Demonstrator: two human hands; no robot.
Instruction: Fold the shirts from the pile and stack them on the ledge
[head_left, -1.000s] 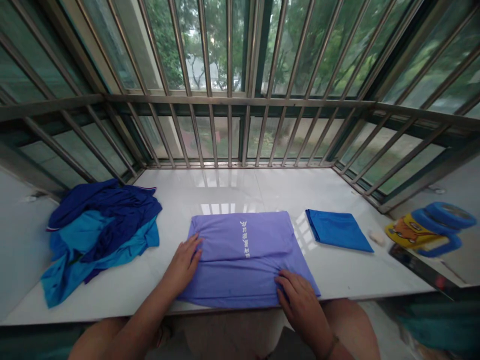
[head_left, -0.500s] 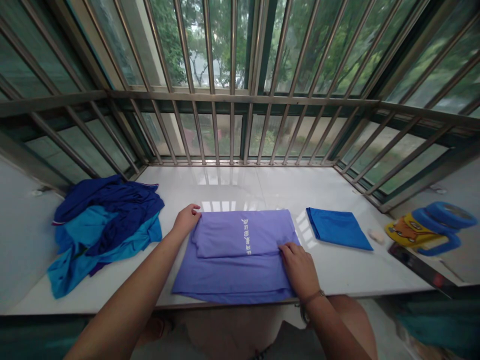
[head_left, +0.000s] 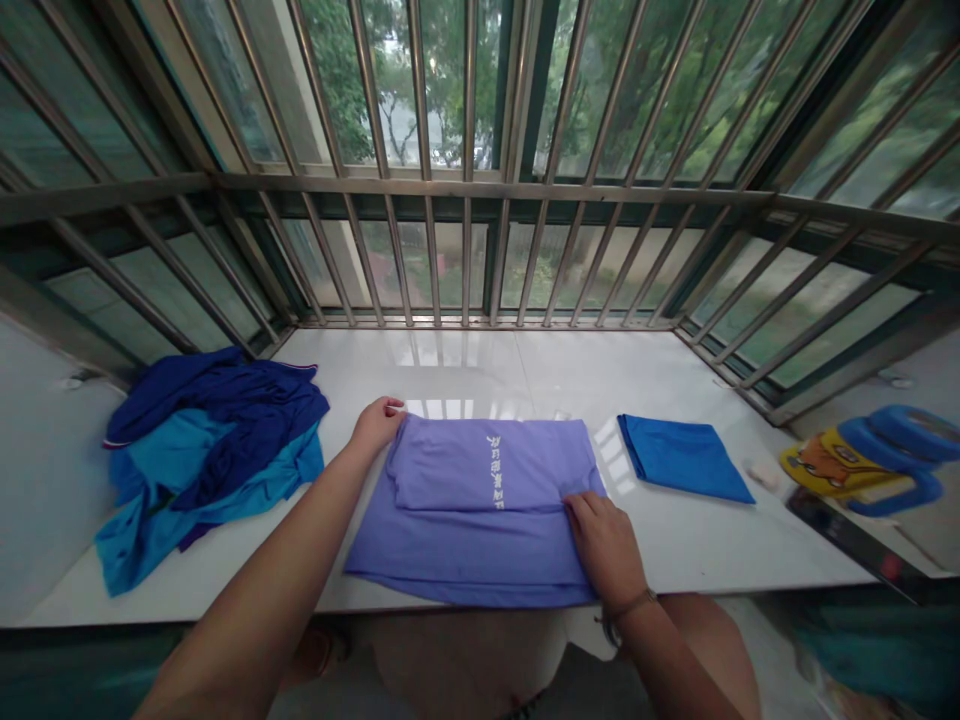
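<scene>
A purple shirt (head_left: 465, 555) lies partly folded in front of me, its upper part doubled over and a column of white printed characters on it. At its far left corner, my left hand (head_left: 379, 424) is closed in a pinch on the cloth. My right hand (head_left: 604, 540) bends over the right side, thumb and fingers gripping the lower edge of the folded layer; the fingertips are partly hidden. The near hem reaches the front edge of the white sill (head_left: 675, 560).
Crumpled dark and light blue clothes (head_left: 217, 440) are heaped at left. A folded blue cloth (head_left: 686, 458) lies right of the shirt. Farther right are a yellow and blue jug (head_left: 862, 460) and a dark flat box (head_left: 847, 540). Metal window bars (head_left: 480, 190) enclose the back and sides.
The view has shifted slightly. Both hands stay at the same places on the purple shirt, and its folds look almost unchanged.
</scene>
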